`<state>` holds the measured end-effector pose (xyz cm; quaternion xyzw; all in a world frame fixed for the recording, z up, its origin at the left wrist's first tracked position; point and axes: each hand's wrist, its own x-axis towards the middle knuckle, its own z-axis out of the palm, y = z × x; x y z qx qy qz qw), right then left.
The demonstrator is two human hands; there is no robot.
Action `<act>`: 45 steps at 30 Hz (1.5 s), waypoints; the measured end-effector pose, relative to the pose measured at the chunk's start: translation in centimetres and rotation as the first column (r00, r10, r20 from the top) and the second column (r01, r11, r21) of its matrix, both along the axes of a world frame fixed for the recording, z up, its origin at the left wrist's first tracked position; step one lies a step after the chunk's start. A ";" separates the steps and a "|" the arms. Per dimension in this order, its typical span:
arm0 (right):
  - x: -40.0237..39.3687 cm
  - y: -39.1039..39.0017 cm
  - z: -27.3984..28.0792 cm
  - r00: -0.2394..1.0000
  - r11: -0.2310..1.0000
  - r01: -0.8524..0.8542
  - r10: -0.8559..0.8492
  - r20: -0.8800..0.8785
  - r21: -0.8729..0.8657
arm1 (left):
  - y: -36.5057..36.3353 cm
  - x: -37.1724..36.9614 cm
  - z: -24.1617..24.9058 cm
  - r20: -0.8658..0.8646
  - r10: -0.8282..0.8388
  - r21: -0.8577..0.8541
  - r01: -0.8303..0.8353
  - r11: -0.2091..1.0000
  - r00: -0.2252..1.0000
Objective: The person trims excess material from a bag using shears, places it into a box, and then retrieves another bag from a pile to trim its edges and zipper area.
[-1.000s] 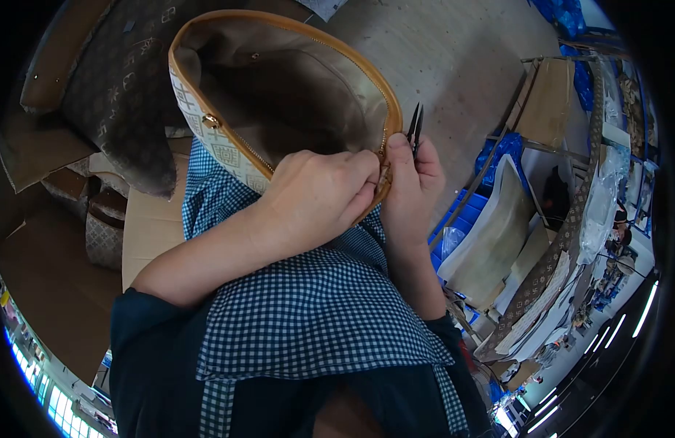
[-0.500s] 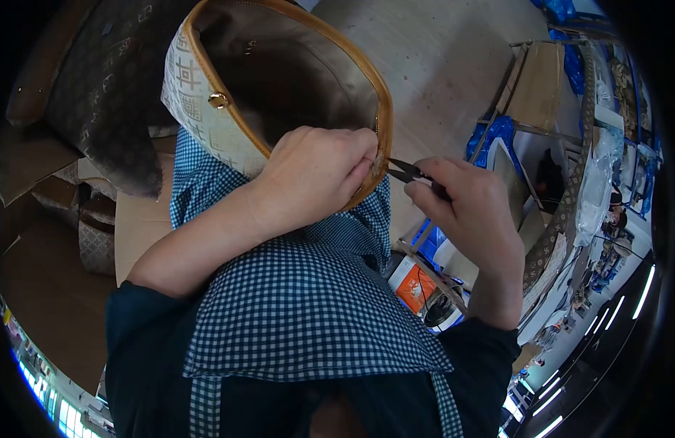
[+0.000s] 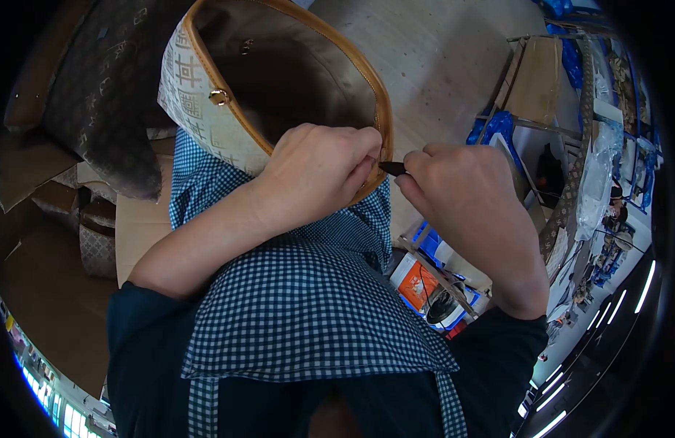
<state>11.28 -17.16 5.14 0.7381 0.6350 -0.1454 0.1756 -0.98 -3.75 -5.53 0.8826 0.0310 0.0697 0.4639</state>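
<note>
A patterned cream handbag [image 3: 206, 128] with a tan trimmed rim lies tilted on my lap, its mouth open and its dark lining showing. A zipper [image 3: 352, 62] runs along the rim, and a small gold metal fitting [image 3: 218, 97] sits on the near side. My left hand [image 3: 319, 160] is closed on the right end of the rim, thumb and fingers pinched together. Gripped in my right hand [image 3: 461, 175] is a pair of dark thread snips [image 3: 393, 168]. Their closed tips point at the rim beside my left fingers; my fist hides the handles.
A checked apron [image 3: 301, 306] covers my lap. Brown patterned bag pieces and cardboard [image 3: 53, 306] lie at the left. To the right stands a metal-framed rack [image 3: 538, 87] with blue plastic; an orange-and-white box [image 3: 416, 283] sits below it.
The snips' blades were apart and are now together. My right hand has turned and its forearm has swung outward to the right. My left hand keeps its hold on the rim.
</note>
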 end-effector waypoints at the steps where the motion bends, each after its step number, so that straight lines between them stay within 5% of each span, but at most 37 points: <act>1: 0.1 0.0 0.1 1.000 1.000 0.002 -0.002 -0.009 0.006 | 0.0 0.0 0.0 -0.003 -0.002 0.004 0.002 1.000 1.000; 5: 1.0 -0.7 0.5 0.978 0.967 0.184 -0.162 -0.134 0.177 | 0.3 0.0 0.2 -0.017 0.034 -0.041 -0.035 0.999 0.999; 8: 1.6 -0.6 -0.3 0.811 0.780 0.556 -0.433 -0.393 0.287 | 0.1 0.0 0.4 -0.004 0.062 -0.082 -0.062 0.995 0.998; 11: 2.2 -1.3 -5.1 0.257 0.368 0.928 -0.518 -0.816 0.058 | 0.1 0.1 0.1 0.005 0.044 -0.048 -0.043 0.998 0.999; 13: 1.3 -1.5 -7.7 0.140 0.298 0.955 -0.438 -0.888 0.003 | 0.1 -0.1 0.0 0.008 0.030 -0.030 -0.030 0.999 1.000; 23: -1.1 -1.6 -10.3 -0.050 0.177 0.980 -0.242 -0.969 -0.094 | 0.2 -0.1 -0.3 0.036 0.001 0.051 -0.002 0.999 0.999; 29: -1.2 -1.7 -10.2 0.122 0.258 0.966 -0.327 -0.937 0.036 | -0.1 -0.3 -0.6 -0.021 -0.010 0.082 0.012 0.997 1.000; 32: -1.2 -1.1 -10.7 0.075 0.204 0.979 -0.228 -0.971 0.028 | 0.0 -0.3 -0.5 0.003 0.015 0.052 -0.015 0.999 1.000; 45: -0.7 -0.1 -11.1 -0.296 0.160 0.944 0.029 -0.955 -0.288 | 0.3 -0.8 -0.7 0.189 0.084 0.083 -0.101 0.991 0.978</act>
